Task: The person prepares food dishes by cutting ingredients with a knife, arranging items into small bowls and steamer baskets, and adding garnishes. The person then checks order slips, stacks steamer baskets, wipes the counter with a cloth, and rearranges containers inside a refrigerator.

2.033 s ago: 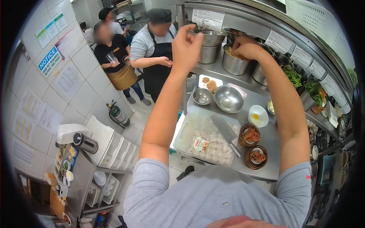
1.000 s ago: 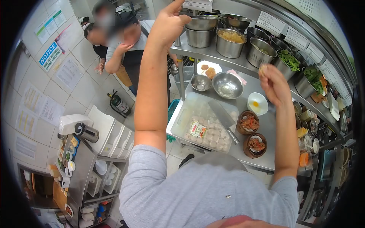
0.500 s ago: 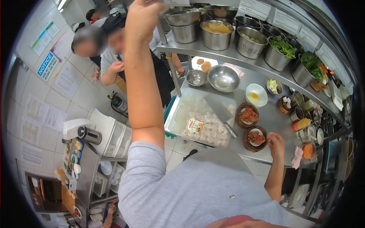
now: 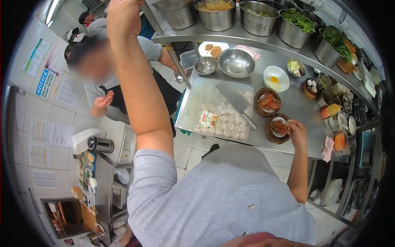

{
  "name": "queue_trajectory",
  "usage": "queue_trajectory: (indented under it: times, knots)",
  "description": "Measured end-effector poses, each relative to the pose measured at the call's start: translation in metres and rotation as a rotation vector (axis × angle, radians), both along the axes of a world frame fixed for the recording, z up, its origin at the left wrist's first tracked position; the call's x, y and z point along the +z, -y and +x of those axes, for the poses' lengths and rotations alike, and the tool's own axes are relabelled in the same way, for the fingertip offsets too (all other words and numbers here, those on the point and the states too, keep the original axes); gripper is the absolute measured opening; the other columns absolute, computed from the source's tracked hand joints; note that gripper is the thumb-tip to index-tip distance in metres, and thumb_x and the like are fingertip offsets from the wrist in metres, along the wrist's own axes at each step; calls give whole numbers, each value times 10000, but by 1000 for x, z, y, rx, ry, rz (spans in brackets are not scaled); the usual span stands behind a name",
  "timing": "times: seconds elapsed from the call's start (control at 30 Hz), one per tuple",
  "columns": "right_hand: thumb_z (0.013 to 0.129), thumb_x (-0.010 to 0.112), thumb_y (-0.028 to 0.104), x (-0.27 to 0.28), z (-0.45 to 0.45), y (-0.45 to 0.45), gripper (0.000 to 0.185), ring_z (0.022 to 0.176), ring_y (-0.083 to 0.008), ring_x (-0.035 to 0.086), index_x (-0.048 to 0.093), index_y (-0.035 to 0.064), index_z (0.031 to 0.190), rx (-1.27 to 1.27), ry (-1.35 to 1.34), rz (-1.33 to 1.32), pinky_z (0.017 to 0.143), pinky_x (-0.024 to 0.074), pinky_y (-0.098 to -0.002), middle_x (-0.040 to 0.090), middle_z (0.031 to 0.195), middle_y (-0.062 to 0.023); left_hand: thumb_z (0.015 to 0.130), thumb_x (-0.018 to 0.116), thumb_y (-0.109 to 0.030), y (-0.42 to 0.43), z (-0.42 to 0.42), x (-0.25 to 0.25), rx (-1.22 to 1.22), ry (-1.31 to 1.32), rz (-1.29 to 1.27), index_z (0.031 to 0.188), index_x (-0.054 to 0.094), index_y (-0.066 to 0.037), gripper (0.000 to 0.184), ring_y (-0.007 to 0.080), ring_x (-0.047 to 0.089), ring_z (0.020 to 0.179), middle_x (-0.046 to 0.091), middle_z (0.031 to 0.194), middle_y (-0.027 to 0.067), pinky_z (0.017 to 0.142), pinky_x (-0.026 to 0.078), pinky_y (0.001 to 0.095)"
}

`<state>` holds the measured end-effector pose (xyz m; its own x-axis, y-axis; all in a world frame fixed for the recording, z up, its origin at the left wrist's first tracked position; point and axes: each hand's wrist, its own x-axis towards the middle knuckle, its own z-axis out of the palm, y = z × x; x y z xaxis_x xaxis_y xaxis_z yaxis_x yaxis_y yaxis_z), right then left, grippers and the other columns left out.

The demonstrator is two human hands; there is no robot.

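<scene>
My left hand [image 4: 123, 20] is raised high at the upper left; its fingers run past the top edge, so their grip is hidden. My right hand [image 4: 298, 132] is at the right rim of the nearer round bamboo steamer [image 4: 271, 138], fingers bent together on a piece of reddish-brown food [image 4: 289, 130]. More of this food lies on a small dish inside. Just behind stands a second bamboo steamer [image 4: 258, 110] with similar food topped with red strips. Left of both, a cleaver [image 4: 232, 101] rests across a clear lidded tub [image 4: 197, 92] of pale round pieces.
Metal bowls [image 4: 236, 62] and a white bowl with egg yolk [image 4: 276, 79] stand farther back. A steel shelf [image 4: 247, 39] with ingredient pots overhangs the counter. Sauce bottles [image 4: 330, 110] and small containers line the right. A co-worker [image 4: 103, 88] stands beyond my left arm.
My right hand has moved from beside the nearer steamer onto its rim and food. My left arm stays raised. The view has shifted, and the co-worker appears closer.
</scene>
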<state>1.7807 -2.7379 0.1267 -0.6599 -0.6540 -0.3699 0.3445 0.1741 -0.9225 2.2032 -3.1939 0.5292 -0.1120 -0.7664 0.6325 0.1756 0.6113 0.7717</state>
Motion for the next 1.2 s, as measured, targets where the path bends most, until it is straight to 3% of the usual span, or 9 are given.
queue_trajectory:
  times: [0.17,0.37,0.63,0.7,0.8,0.9,0.97,1.03,1.2]
  knots:
    - [995,741,150,-7,-7,6,168,622,-72,526,782,-12,1013,35,-163,17,545,376,-252,626,741,19,1029,689,-50,24,8,-5,-7,38,-8,1465,644,-8,441,322,692,1292,690,1443,150,995,617,462]
    - [974,770,202,-9,-18,16,234,620,-103,628,794,-30,991,68,-273,153,568,496,-282,657,695,-12,1104,558,-30,26,0,-9,47,206,-8,1510,582,38,412,329,594,1433,566,1581,187,1129,566,463]
    - [875,707,66,-28,3,12,285,911,-424,765,817,47,1137,543,-1432,573,863,615,-481,798,1044,-215,1164,493,-207,38,5,-15,-29,259,40,1552,537,2,443,311,508,1538,499,1662,187,1018,540,344]
    - [877,692,55,-25,3,8,294,928,-429,763,815,42,1144,500,-1378,491,878,611,-491,799,1034,-212,1164,502,-260,41,7,-14,-47,230,74,1550,541,-22,455,304,504,1544,495,1670,181,954,528,306]
    - [882,691,53,-22,-4,4,299,940,-410,771,815,48,1154,498,-1284,472,880,617,-490,801,1010,-210,1059,670,-80,47,9,-16,-112,110,51,1392,656,98,379,380,559,1469,563,1554,290,1334,351,612]
    - [887,722,67,-20,-14,2,285,908,-353,787,811,45,1156,491,-1089,470,837,628,-451,803,975,-201,1149,540,-298,43,6,-17,-91,198,23,1474,637,-74,406,341,588,1465,597,1577,170,880,504,294]
    - [888,741,72,-19,-25,8,277,879,-320,792,805,32,1155,453,-933,406,806,628,-423,804,954,-190,1146,537,-245,42,4,-21,-57,210,4,1454,635,-32,387,352,603,1442,604,1552,195,906,519,313]
    - [908,764,105,-20,-40,29,260,829,-295,781,806,32,1153,325,-258,352,765,614,-381,804,919,-157,1143,534,-192,40,2,-22,-21,225,-24,1434,634,9,368,362,618,1419,611,1528,219,933,534,332]
    - [936,792,168,-49,-41,128,271,838,-343,775,826,83,1192,264,-681,94,804,626,-397,800,910,-137,1069,567,-5,20,3,-29,-200,35,-63,1359,560,198,355,455,616,1380,591,1455,327,1125,543,523]
